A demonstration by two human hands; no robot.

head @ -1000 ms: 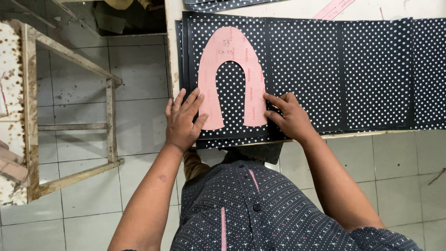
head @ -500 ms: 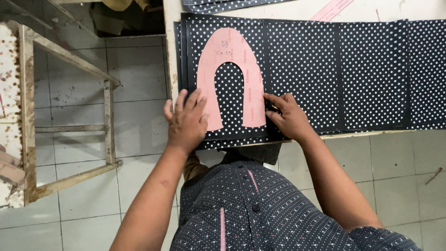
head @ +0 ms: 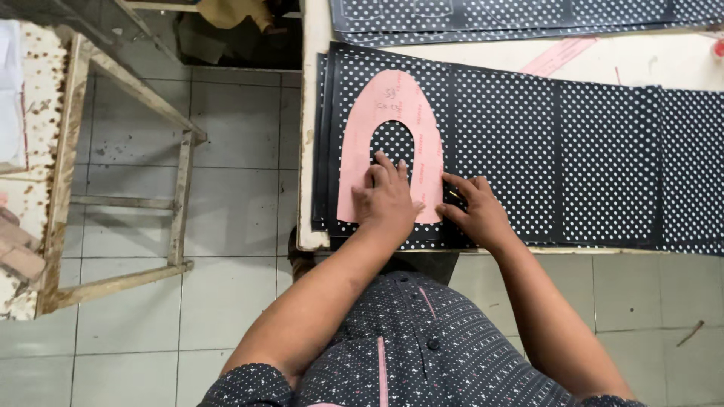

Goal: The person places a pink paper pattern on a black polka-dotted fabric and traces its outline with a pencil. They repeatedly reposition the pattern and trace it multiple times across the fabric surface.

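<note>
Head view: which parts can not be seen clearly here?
- Pink arch-shaped paper template: lower middle hidden under the left hand.
- Right hand: whether it holds a tool, too small to tell.
- Dark polka-dot fabric sheets: cut off by the right edge.
- Handwriting on the template: too small.

Soft even daylight, sharp focus

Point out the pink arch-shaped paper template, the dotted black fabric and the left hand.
pink arch-shaped paper template (head: 392, 98), head view, top of the arch.
dotted black fabric (head: 603, 166), head view, a bare panel.
left hand (head: 386, 200), head view, back of the hand.
</note>
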